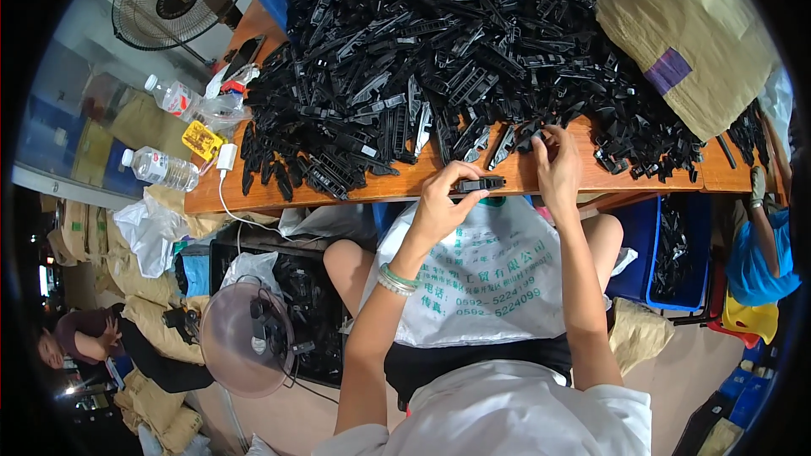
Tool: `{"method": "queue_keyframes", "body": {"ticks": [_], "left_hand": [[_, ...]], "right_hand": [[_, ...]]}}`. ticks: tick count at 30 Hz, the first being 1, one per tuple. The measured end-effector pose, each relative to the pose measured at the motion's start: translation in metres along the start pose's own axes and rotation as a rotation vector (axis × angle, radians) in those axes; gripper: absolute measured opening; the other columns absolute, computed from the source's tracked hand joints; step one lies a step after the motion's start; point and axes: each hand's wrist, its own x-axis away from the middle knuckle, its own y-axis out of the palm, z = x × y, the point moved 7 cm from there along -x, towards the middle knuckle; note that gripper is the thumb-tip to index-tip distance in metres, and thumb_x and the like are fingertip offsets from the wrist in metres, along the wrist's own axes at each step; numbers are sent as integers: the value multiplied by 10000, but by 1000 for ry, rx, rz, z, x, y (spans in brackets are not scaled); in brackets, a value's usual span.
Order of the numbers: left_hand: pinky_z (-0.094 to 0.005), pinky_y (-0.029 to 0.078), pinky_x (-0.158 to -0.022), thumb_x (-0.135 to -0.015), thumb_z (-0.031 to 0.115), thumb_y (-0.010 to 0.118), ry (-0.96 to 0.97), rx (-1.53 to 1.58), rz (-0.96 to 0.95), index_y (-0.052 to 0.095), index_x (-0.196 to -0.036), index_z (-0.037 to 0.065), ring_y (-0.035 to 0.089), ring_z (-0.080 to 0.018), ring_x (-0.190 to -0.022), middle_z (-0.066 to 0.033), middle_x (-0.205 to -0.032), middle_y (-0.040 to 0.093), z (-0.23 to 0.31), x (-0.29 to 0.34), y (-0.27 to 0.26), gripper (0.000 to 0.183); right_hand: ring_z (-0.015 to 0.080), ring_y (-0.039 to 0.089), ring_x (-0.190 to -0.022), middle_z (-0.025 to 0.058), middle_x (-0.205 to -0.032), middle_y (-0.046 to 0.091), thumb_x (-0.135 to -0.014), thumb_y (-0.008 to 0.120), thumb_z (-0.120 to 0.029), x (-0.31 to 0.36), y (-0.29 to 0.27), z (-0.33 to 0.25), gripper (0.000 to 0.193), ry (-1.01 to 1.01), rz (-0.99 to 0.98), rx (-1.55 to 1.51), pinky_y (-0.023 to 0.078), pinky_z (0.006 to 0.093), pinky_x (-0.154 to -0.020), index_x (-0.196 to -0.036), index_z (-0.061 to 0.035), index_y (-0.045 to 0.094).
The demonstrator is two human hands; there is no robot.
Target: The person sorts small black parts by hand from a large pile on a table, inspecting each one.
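Holding black part [483, 184] in left hand [439, 204]; cannot tell grip of right hand [559, 174] beside pile [405, 51]; loosely pinched, could slip.

The left forearm [370, 346], bare, rises from the lower edge near the centre and slants up and to the right; the left hand [441, 203] lies just right of the middle of the frame, its thumb and index finger closed in a pinching grip; the right forearm [585, 304], also bare, climbs steeply from the lower right of centre, leaning slightly left; the right hand [557, 171] stands higher than the left and apart from it, fingers bent, their grip too small to tell; one bare knee [342, 268] shows left of centre.
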Motion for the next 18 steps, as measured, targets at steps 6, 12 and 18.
{"method": "queue_keyframes", "body": {"ticks": [6, 12, 18], "left_hand": [[-368, 505, -733, -747, 6, 717, 69, -267, 98, 528, -910, -15, 634, -322, -837, -150, -919, 616, 6, -4, 7, 250], [-389, 488, -661, -751, 29, 720, 70, -284, 143, 519, -894, -9, 619, -332, -784, -147, -884, 603, 2, -6, 8, 250], [-379, 494, -653, -753, 26, 719, 76, -294, 141, 533, -889, -20, 619, -322, -776, -141, -880, 598, 4, -6, 8, 235]], "right_hand": [[111, 555, -700, 69, -806, 623, -846, 624, -18, -5, 12, 5, 176, 19, -160, -224, 453, 254, -660, -1018, 17, 616], [69, 544, -743, -6, -839, 628, -883, 587, -40, -19, 19, 27, 154, 272, -350, -626, 436, 199, -689, -1012, 30, 633], [80, 507, -681, -30, -796, 598, -886, 589, -73, -25, 4, 38, 168, 353, -400, -644, 414, 199, -663, -1010, 27, 642]]}}
